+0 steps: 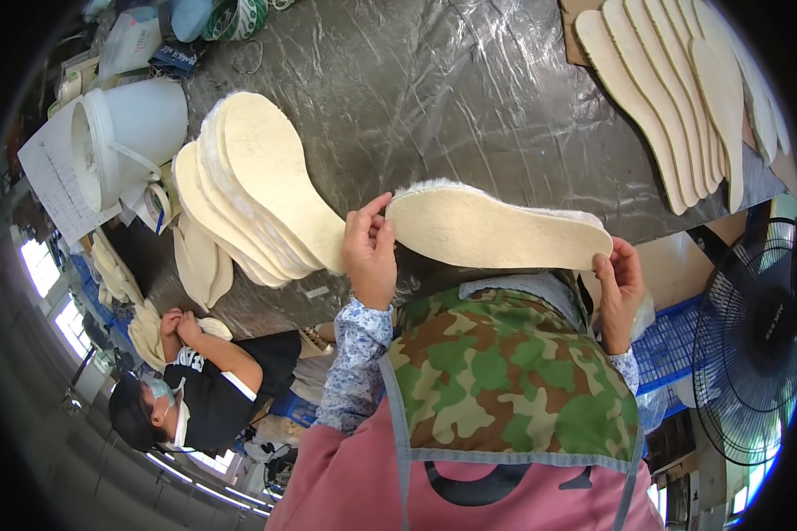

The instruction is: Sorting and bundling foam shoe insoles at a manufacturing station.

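So the piece in play is a cream insole (496, 228), held lengthwise right at the near edge of the tabletop (452, 106), just in front of the camo apron (505, 372). The left grip (369, 257) is pinching its wider left end between thumb and fingers, and the right grip (622, 288) has the narrower end pinched the same way. Smooth face is up, with white fluff poking out along the far edge. Can't tell if it's one layer or two.

Left stack (261, 150) is fanned out just beside the left grip; another fanned batch (651, 97) sits well apart, far right.

My read: this is a handling step, maybe squaring or checking the piece. Next move probably calls for both ends travelling together, since it looks bendy and could sag if one pinch slips.
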`<state>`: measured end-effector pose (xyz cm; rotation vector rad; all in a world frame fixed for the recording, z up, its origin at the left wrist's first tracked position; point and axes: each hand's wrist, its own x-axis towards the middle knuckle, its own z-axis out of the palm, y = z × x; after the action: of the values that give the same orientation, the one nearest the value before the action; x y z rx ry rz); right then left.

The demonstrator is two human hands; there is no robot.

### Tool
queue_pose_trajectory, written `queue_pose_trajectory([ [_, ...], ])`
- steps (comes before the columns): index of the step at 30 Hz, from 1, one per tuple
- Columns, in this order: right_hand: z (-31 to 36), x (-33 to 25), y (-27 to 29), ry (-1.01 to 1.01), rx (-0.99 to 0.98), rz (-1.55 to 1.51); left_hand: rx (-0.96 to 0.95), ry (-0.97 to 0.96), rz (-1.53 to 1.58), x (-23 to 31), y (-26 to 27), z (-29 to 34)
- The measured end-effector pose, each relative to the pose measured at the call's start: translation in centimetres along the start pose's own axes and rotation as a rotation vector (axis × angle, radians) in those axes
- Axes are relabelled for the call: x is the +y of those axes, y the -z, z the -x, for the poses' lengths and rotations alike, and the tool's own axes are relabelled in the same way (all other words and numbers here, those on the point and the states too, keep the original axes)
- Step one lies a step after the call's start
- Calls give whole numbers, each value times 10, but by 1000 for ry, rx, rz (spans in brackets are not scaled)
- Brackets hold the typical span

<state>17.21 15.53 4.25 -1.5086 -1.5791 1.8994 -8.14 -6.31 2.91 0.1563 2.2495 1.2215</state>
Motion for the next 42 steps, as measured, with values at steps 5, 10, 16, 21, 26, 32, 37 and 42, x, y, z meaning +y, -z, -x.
queue_pose_trajectory([
  [5, -1, -2, -1, -13, -7, 8, 7, -6, -32, -2, 0, 0],
  [10, -1, -4, -2, -13, 3, -5, 4, -10, -11, -7, -2, -2],
  [16, -1, -2, -4, -18, 35, -38, 0, 17, 6, -10, -2, -4],
  [21, -4, 5, -5, -30, 71, -6, -12, 18, 20, -15, 1, -3],
  [26, -7, -3, -6, -64, 86, 4, -25, 16, 1, -13, -1, -3],
  [32, -12, -12, 4, 24, 19, 222, -35, -3, -1, -16, -2, -4],
  [37, -20, -15, 7, -2, -23, 276, -32, -1, -7, -15, -2, -3],
  [42, -27, -9, 8, -9, -9, 262, -29, 3, 6, -16, -2, -2],
])
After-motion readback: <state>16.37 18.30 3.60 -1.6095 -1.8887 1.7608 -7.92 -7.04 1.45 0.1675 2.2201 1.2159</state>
